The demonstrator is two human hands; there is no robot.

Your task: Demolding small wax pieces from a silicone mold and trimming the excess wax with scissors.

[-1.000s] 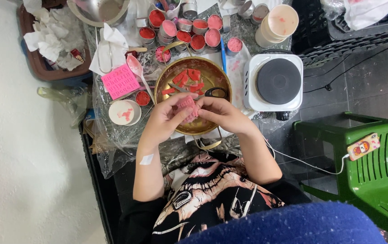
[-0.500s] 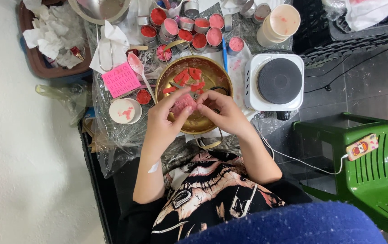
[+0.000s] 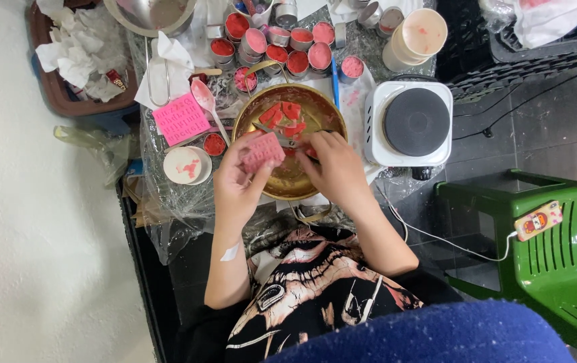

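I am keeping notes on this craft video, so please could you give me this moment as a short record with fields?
Left hand: holds a pink textured mould over the bowl
Right hand: fingertips at the mould's right edge
Bowl: gold metal, red pieces inside
Left of bowl: second pink mould, plastic spoon, small white cup
Behind bowl: small tins filled with red or pink
Right of bowl: white single hot plate
Floor, right: green plastic stool
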